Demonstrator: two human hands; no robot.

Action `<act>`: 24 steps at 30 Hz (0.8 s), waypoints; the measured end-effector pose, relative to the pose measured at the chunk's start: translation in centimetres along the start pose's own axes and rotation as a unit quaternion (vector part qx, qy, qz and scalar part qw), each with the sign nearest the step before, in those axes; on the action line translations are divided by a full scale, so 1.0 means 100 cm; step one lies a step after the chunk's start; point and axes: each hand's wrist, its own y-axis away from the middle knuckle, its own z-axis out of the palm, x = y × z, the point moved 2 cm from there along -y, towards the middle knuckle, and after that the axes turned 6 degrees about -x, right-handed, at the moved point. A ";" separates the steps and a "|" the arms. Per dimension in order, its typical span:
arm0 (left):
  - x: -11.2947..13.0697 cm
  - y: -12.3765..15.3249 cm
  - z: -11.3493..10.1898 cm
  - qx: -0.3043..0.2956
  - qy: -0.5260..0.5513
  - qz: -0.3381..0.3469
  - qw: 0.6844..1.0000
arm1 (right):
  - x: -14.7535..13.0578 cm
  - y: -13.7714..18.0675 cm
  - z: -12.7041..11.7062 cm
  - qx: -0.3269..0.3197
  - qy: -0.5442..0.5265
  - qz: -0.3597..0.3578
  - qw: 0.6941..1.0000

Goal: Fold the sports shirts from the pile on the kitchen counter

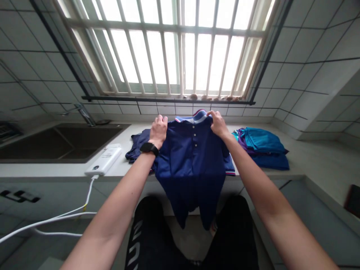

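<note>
A navy polo shirt point(191, 153) with a light blue collar edged in red and white is held up by its shoulders, front towards me. Its lower part hangs over the counter's front edge. My left hand point(159, 131), with a black watch on the wrist, is closed on the shoulder at the left. At the other shoulder, close to the collar, my right hand point(218, 123) pinches the cloth. Dark folded clothing point(137, 144) lies beside and partly behind the shirt on the left. Right of it sits a stack of folded clothes point(263, 144) in teal, purple and blue.
A dark sink point(62, 142) with a faucet point(84, 114) is set into the counter at left. A white power strip point(104, 160) lies near the edge, its cable point(88, 198) hanging down. Behind the counter is a barred window point(180, 56). A dark object point(353, 200) rests at far right.
</note>
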 end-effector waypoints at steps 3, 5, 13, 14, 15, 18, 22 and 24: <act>0.004 0.023 0.046 -0.163 -0.071 0.033 0.983 | -0.002 0.024 0.045 -0.083 0.075 0.053 0.992; 0.006 0.038 0.071 -0.280 -0.072 0.060 0.955 | 0.002 0.037 0.065 -0.130 0.109 0.083 0.982; -0.002 0.065 0.109 -0.292 -0.085 0.005 0.953 | 0.019 0.059 0.072 -0.178 0.183 0.192 0.948; -0.002 0.065 0.110 -0.288 -0.082 0.000 0.954 | 0.015 0.065 0.072 -0.194 0.172 0.186 0.948; -0.001 0.065 0.110 -0.286 -0.079 -0.003 0.955 | 0.010 0.072 0.075 -0.225 0.150 0.179 0.946; -0.001 0.063 0.111 -0.289 -0.073 -0.003 0.955 | 0.001 0.092 0.086 -0.327 0.090 0.187 0.922; -0.003 0.058 0.110 -0.283 -0.086 -0.015 0.955 | 0.007 0.092 0.095 -0.319 0.107 0.205 0.919; -0.006 0.056 0.109 -0.279 -0.089 -0.031 0.956 | 0.013 0.082 0.095 -0.315 0.112 0.201 0.921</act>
